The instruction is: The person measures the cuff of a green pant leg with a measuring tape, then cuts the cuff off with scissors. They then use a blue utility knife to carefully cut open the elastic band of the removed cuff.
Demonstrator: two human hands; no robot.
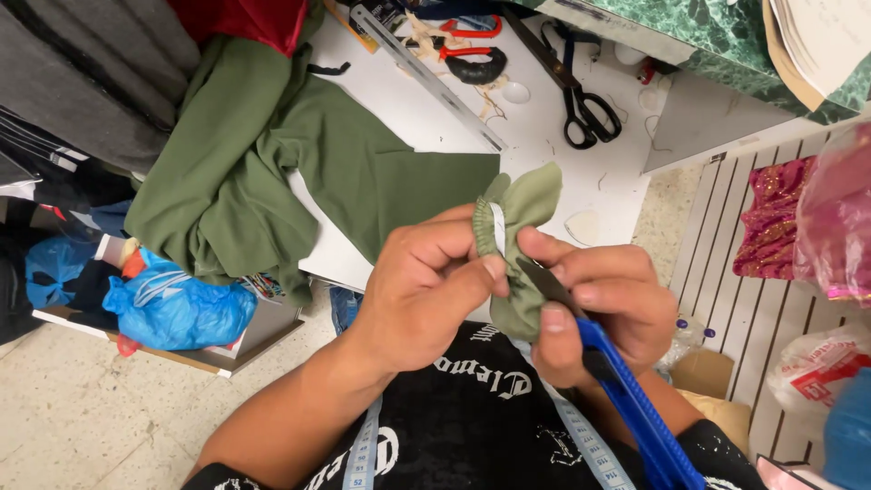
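1. The left hand (426, 281) grasps a small gathered piece of olive-green fabric (519, 243), thumb and forefinger pinching its bunched edge where a white strip (497, 227) shows.
2. The right hand (603, 299) is closed around a blue-handled cutter (635, 408); its dark blade (549, 283) points up and to the left, and its tip touches the fabric just beside the left thumb.
3. The fabric piece is held in the air between both hands, in front of the person's chest and off the near edge of the tabletop (544, 145). Its long axis runs roughly upright; the cutter's axis runs diagonally from lower right to upper left, meeting the piece from the right-hand side.
4. Both hands touch the piece; the left carries it, the right brings the blade in.
5. A larger olive-green cloth (299, 172) drapes over the left edge of the tabletop. Black scissors (581, 100) and a metal ruler (426, 77) lie toward its far edge.
6. A measuring tape (581, 440) hangs around the person's neck.
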